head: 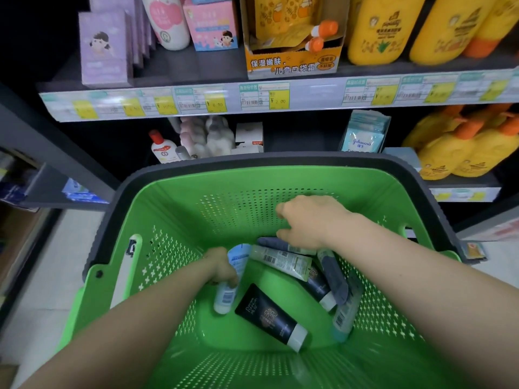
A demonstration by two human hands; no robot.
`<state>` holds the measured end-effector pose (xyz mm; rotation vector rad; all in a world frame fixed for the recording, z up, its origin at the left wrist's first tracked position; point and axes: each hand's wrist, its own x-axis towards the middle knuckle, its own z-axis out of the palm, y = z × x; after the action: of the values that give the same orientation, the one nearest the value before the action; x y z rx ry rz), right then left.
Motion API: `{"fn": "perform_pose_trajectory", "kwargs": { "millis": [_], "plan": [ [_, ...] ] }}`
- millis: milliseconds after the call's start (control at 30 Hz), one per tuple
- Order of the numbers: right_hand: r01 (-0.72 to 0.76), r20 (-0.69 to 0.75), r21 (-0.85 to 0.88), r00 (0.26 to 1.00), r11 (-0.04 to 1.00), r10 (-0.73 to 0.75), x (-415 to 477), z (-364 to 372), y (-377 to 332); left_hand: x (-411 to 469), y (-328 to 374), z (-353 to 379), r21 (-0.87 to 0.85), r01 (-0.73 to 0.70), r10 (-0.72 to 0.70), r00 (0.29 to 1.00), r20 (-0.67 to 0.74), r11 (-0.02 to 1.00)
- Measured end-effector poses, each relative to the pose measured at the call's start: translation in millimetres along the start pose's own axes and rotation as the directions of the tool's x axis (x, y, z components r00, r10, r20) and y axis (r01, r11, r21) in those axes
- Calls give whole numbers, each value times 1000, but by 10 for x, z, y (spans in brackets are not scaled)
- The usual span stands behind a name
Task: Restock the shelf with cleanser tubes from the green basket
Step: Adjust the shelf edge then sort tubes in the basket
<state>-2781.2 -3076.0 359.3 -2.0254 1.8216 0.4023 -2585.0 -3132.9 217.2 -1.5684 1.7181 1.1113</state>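
Observation:
The green basket (174, 209) with a dark rim stands in front of me, and both my arms reach down into it. Several cleanser tubes lie on its floor. My left hand (222, 266) grips a light blue and white tube (229, 293). A black tube with a white cap (269, 315) lies loose in the middle. My right hand (307, 220) hovers over the far end of a dark grey tube (273, 243), fingers curled; whether it holds the tube is hidden. A pale green tube (280, 261) lies just below that hand.
Behind the basket is a dark shelf unit (303, 133). Its upper shelf holds purple boxes (104, 49), pink boxes, an orange display carton (292, 61) and yellow bottles (376, 32). The lower shelf carries small bottles (161, 147), blue packets (362, 136) and yellow pouches (460, 147).

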Motion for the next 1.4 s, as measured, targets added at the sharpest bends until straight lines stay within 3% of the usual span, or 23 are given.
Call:
{"fn": "perform_pose_trajectory", "kwargs": {
  "millis": [300, 600, 800, 1000, 1133, 1300, 1400],
  "plan": [
    [-18, 14, 62, 1000, 998, 17, 26, 81, 6, -412, 247, -368, -186, -191, 181, 981, -73, 964],
    [83, 24, 320, 995, 944, -95, -96, 16, -126, -1005, 507, -618, -236, -407, 343, 900, -268, 882],
    [128, -92, 459, 991, 879, -96, -127, -124, -204, -1322, 620, -768, -261, -463, 372, 867, -332, 847],
    [172, -279, 512, 960, 842, -26, -209, -408, -276, -1641, 670, -960, -272, -480, 363, 849, -384, 834],
    [204, -320, 510, 947, 836, -36, -243, -611, -300, -1915, 631, -1080, -252, -543, 422, 811, -405, 801],
    [263, -319, 717, 947, 645, -31, -348, -921, -300, -2200, 481, -1289, -245, -612, 477, 762, -438, 752],
    [288, -318, 733, 946, 616, -64, -347, -1137, -329, -2297, 403, -1415, -286, -670, 543, 731, -412, 685]
  ]
}}
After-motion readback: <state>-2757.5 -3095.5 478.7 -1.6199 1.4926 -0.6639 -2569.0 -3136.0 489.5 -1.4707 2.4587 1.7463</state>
